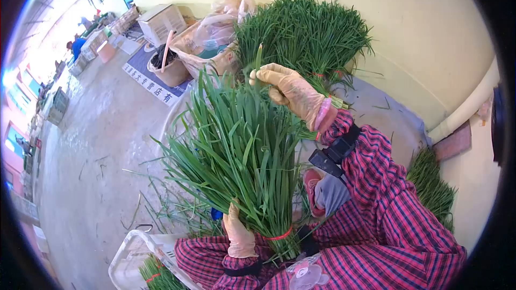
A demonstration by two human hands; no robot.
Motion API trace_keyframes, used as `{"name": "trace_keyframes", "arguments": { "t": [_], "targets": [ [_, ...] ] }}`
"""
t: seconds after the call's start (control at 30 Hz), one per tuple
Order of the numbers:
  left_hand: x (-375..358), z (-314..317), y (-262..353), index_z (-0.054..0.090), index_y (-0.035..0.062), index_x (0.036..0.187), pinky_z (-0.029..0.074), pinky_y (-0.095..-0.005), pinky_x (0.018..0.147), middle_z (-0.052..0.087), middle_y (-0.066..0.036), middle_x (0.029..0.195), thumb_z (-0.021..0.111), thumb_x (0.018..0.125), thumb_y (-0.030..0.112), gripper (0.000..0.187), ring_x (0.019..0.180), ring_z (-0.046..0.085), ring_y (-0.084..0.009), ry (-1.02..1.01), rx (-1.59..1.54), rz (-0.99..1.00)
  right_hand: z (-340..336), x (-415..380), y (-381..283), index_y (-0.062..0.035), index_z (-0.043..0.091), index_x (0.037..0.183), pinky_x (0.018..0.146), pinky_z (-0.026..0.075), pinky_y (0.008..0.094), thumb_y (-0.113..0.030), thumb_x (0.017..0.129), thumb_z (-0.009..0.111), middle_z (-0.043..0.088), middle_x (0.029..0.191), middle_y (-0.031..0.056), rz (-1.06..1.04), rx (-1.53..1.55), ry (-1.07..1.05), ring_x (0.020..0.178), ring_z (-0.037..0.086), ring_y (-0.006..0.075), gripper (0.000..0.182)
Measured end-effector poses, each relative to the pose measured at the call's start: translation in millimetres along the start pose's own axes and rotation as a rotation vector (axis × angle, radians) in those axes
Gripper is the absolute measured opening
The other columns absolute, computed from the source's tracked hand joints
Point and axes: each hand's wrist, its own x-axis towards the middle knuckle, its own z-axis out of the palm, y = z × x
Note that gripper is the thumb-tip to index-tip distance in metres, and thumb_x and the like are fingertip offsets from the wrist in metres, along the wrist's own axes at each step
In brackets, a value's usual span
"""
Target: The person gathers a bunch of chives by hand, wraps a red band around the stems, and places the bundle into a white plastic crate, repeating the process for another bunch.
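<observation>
Right hand (285, 88) raised, pinching a leaf (259, 56); left hand (238, 231) low, cupping bundle (247, 156).

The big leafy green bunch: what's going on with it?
A person in gloves has the bunch upright in front of them, with a red band around its lower end. The left hand is against its lower side, while the raised right hand pinches a leaf piece above it. More greens stand by the wall, and another banded bunch sits in a white basket.
</observation>
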Motion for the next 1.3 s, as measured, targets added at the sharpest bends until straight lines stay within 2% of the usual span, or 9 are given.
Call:
{"name": "trace_keyframes", "arguments": {
  "t": [0.43, 0.57, 0.6, 0.7, 0.87, 0.97, 1.13, 1.23, 1.3],
  "targets": [
    [1.8, 1.2, 1.0, 0.052, -0.0001, 0.128, 0.054, -0.0352, 0.084, 0.060, -0.009, 0.121, 0.057, 0.097, 0.027, 0.042, 0.102, 0.062, -0.0205, 0.073, -0.051, -0.028, 9.5, -14.7, -3.2, -0.0113, 0.067, 0.089, 0.042, 0.024, 0.0185, -0.018, 0.093, 0.062, 0.048, 0.064, -0.0081, -0.027, -0.063, 0.118, 0.048, 0.033, 0.0010, 0.009],
    [0.5, 4.5, 2.8, 0.060, 0.0021, 0.119, 0.054, -0.0372, 0.083, 0.064, -0.008, 0.111, 0.056, 0.096, 0.027, 0.034, 0.096, 0.064, -0.0214, 0.081, -0.056, 0.011, -2.7, -28.0, -5.0, -0.0068, 0.058, 0.119, 0.051, 0.038, 0.0213, -0.025, 0.091, 0.064, 0.067, 0.094, 0.0044, -0.150, -0.329, 0.203, 0.059, 0.056, 0.0065, 0.033],
    [3.2, 3.0, 2.2, 0.060, 0.0022, 0.119, 0.054, -0.0370, 0.083, 0.064, -0.008, 0.112, 0.055, 0.097, 0.027, 0.034, 0.096, 0.063, -0.0212, 0.110, -0.042, 0.010, -10.6, -32.1, 0.8, -0.0036, 0.048, 0.132, 0.069, 0.049, 0.0271, -0.027, 0.091, 0.065, 0.059, 0.125, 0.0143, -0.137, -0.368, 0.240, 0.086, 0.065, 0.0163, 0.050],
    [12.4, -1.6, 3.2, 0.059, 0.0030, 0.120, 0.054, -0.0373, 0.084, 0.064, -0.008, 0.113, 0.052, 0.098, 0.028, 0.034, 0.097, 0.063, -0.0209, 0.196, -0.023, 0.006, -32.6, -56.9, 34.1, -0.0026, 0.039, 0.141, 0.096, 0.046, 0.0349, -0.024, 0.091, 0.065, 0.048, 0.138, 0.0179, -0.268, -0.563, 0.416, 0.121, 0.051, 0.0230, 0.061],
    [6.2, 9.0, 22.4, 0.052, 0.0037, 0.128, 0.053, -0.0391, 0.086, 0.060, -0.007, 0.121, 0.059, 0.096, 0.027, 0.040, 0.104, 0.061, -0.0211, 0.073, -0.163, -0.039, 25.1, -159.5, 83.6, 0.0038, 0.025, 0.147, 0.111, 0.033, 0.0384, -0.029, 0.084, 0.074, 0.039, 0.144, 0.0246, 0.163, -0.459, -0.119, 0.134, 0.038, 0.0278, 0.086],
    [4.6, 16.3, 20.1, 0.044, 0.0038, 0.139, 0.044, -0.0399, 0.099, 0.054, -0.009, 0.133, 0.053, 0.098, 0.035, 0.053, 0.118, 0.054, -0.0227, -0.207, -0.083, 0.043, 55.7, -186.9, 131.3, 0.0053, 0.011, 0.150, 0.113, 0.029, 0.0379, -0.033, 0.080, 0.078, 0.032, 0.148, 0.0265, -0.079, -0.817, -0.066, 0.139, 0.033, 0.0309, 0.104],
    [2.9, 11.4, 37.5, 0.035, 0.0023, 0.145, 0.042, -0.0420, 0.101, 0.046, -0.016, 0.141, 0.053, 0.096, 0.038, 0.064, 0.125, 0.048, -0.0302, -0.321, -0.034, 0.123, 38.5, -173.7, 118.1, -0.0055, 0.053, 0.126, 0.081, 0.050, 0.0283, -0.023, 0.089, 0.069, 0.063, 0.109, 0.0031, 0.489, 0.261, -0.007, 0.094, 0.059, 0.0112, 0.044],
    [11.8, -20.2, 37.4, 0.062, -0.0022, 0.110, 0.052, -0.0348, 0.069, 0.067, -0.013, 0.096, 0.050, 0.097, 0.039, 0.045, 0.080, 0.065, -0.0242, -0.274, 0.127, 0.058, 20.2, -181.3, 87.6, -0.0064, 0.064, 0.110, 0.060, 0.056, 0.0291, -0.035, 0.092, 0.064, 0.070, 0.086, 0.0049, 0.860, 0.552, 0.050, 0.068, 0.066, 0.0132, 0.034],
    [1.5, -6.5, 50.2, 0.064, -0.0024, 0.102, 0.051, -0.0336, 0.062, 0.067, -0.012, 0.085, 0.045, 0.098, 0.042, 0.049, 0.071, 0.065, -0.0230, -0.277, 0.509, -0.154, -5.4, -185.2, 101.6, -0.0015, 0.057, 0.123, 0.073, 0.060, 0.0377, -0.037, 0.094, 0.058, 0.068, 0.109, 0.0133, 0.823, 0.617, -0.045, 0.087, 0.069, 0.0211, 0.045]
  ]
}}
